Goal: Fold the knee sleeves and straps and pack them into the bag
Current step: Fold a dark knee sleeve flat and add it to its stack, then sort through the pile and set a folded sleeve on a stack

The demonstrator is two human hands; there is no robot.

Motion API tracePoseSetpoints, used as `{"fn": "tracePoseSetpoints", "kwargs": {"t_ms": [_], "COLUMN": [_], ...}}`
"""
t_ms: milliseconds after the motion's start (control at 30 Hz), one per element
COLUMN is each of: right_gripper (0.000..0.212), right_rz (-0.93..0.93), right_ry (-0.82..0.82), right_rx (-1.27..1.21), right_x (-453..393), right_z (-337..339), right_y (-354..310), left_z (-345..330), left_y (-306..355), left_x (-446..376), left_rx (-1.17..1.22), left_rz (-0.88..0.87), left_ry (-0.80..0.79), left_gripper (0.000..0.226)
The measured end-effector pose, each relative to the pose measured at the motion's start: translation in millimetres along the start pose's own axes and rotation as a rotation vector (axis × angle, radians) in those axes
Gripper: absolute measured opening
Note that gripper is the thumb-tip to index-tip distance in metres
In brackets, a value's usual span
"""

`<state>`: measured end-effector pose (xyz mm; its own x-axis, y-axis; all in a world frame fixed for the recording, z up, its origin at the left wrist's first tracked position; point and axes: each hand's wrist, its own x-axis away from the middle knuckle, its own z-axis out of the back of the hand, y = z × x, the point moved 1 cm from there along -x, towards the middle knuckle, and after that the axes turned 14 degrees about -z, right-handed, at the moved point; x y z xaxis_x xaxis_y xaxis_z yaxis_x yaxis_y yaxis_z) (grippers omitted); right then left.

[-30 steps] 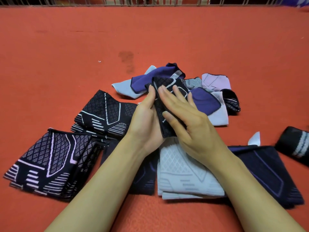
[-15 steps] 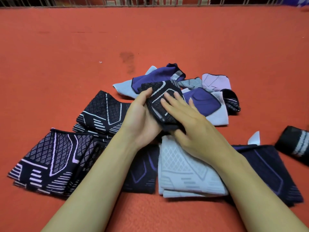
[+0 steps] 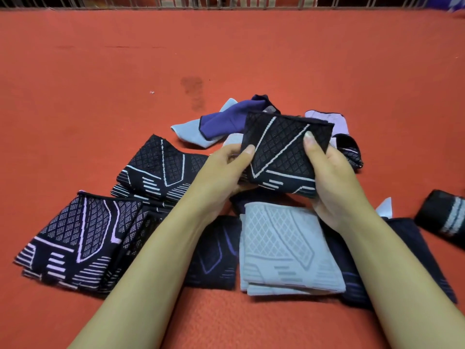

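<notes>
- Since half a second ago, the folded black knee sleeve (image 3: 284, 154) has been lifted off the pile and turned flat toward the camera, and the right hand has shifted from pressing on top of it to gripping its right edge.
- The left hand (image 3: 224, 172) pinches the sleeve's left edge, thumb on the front and fingers curled behind; the right hand (image 3: 332, 182) clamps the right edge the same way, thumb on the white-lined face.
- The held sleeve hangs above the middle of the spread, over a folded grey knee sleeve (image 3: 284, 248) that lies flat on the red surface (image 3: 100, 71).
- To the left lie two folded black sleeves with pale line patterns (image 3: 83, 238), partly overlapping.
- Dark navy sleeves (image 3: 214, 258) flank the grey one on both sides.
- At the far side, a loose heap of purple and light-blue pieces (image 3: 224, 122) sits behind the held sleeve.
- At the right edge lies a black roll with pale stripes (image 3: 445, 217).
- A railing (image 3: 226, 1) runs along the far edge.
</notes>
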<state>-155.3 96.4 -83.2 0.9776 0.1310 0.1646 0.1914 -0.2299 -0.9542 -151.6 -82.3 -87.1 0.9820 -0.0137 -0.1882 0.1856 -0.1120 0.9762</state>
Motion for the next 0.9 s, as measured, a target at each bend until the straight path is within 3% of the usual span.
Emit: {"fn": "tracePoseSetpoints", "kwargs": {"t_ms": [67,167,233,400,567,700,800,900], "right_gripper": [0.033,0.03,0.025,0.019,0.029,0.029,0.031,0.038], "right_rz": [-0.022,-0.11,-0.084,-0.001,-0.193,-0.232,-0.258,-0.279], "right_ry": [-0.008,-0.002,-0.015,-0.035,-0.147,-0.207,-0.238,-0.21], "right_rx": [0.098,0.268,0.371,0.625,0.613,0.669,0.739,0.825], "right_x": [-3.4,-3.0,0.4,-0.1,-24.6,-45.1,-53.4,-56.1], "right_z": [1.3,-0.4,-3.8,-26.5,-82.2,-112.7,-126.6,-132.5], "right_y": [4.9,10.5,8.7,-7.1,5.8,11.4,18.0,21.9], "left_z": [2.7,8.2,15.1,52.3,97.4,122.0,134.6,137.7], "left_y": [4.5,22.5,32.9,50.4,58.2,54.0,46.4,36.4], "left_x": [2.0,8.0,11.7,9.0,7.9,4.4,0.7,-3.5], "left_rx": [-0.168,-0.65,-0.818,-1.05,-1.116,-1.146,-1.18,-1.272], "left_rz": [-0.125,-0.434,-0.505,-0.392,-0.169,-0.04,0.019,0.163], "left_ry": [0.018,0.074,0.083,0.206,0.354,0.425,0.428,0.31], "left_gripper": [0.023,0.019,0.021,0.019,0.015,0.018,0.022,0.03]}}
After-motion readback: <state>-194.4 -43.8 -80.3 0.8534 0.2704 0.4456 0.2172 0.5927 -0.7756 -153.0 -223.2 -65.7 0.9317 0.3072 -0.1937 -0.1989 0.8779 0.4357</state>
